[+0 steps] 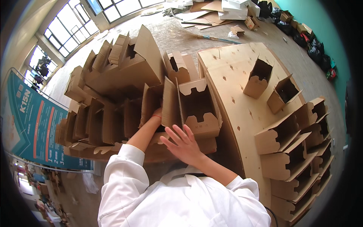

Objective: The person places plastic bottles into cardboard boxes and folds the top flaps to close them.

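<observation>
My left hand (158,112) reaches in between the upright flaps of an open cardboard box (151,100) in front of me. A brown flap (171,102) hides most of its fingers, so their grip does not show. My right hand (183,145) is open, fingers spread, just in front of another open box (202,126) with notched end flaps. I cannot tell whether its fingertips touch that box. Further left stands a row of similar open boxes (113,121), packed side by side. Behind them rises a larger carton (149,62) next to more open boxes.
A wooden table (236,90) at the right bears two single open boxes (259,81) and a stacked group of boxes (280,166). A broom (211,38) lies on the floor beyond. Black bags (317,51) line the green wall; a teal banner (38,125) stands left.
</observation>
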The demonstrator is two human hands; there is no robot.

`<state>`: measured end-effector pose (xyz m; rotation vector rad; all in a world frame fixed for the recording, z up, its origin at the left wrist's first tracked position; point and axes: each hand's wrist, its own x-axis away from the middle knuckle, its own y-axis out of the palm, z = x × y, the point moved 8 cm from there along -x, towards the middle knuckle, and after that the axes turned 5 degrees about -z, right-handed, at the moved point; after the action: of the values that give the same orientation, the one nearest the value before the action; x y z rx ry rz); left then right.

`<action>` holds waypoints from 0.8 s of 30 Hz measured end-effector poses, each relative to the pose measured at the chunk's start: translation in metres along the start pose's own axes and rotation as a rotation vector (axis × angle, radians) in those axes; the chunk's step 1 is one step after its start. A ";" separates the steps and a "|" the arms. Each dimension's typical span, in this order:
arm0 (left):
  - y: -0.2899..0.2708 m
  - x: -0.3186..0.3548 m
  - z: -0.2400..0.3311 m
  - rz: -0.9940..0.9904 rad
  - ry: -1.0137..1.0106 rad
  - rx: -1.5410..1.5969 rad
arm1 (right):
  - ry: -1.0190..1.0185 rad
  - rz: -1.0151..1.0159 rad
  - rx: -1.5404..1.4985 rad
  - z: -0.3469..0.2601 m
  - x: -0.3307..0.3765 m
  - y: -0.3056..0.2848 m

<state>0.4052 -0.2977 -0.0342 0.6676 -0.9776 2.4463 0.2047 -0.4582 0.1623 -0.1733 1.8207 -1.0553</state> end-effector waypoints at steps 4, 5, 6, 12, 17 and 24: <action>0.008 0.008 -0.003 -0.001 0.092 0.204 | 0.085 -0.105 0.072 0.004 -0.007 0.028; 0.010 0.010 -0.008 -0.002 0.119 0.271 | 0.112 -0.155 0.063 0.008 -0.006 0.033; 0.007 0.013 -0.016 0.004 0.141 0.328 | 0.139 -0.204 0.056 0.013 -0.006 0.037; -0.024 0.103 0.044 -0.119 0.061 0.954 | 0.265 -0.257 0.024 0.038 0.019 0.056; -0.052 0.165 0.081 -0.324 0.260 1.048 | 0.221 -0.278 0.131 0.026 0.006 0.043; -0.064 0.235 0.128 -0.152 0.465 0.872 | 0.183 0.068 0.037 0.048 0.007 -0.054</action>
<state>0.2882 -0.3000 0.2144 0.3534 0.3411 2.6385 0.2227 -0.5231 0.1904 0.0084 1.9550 -1.0845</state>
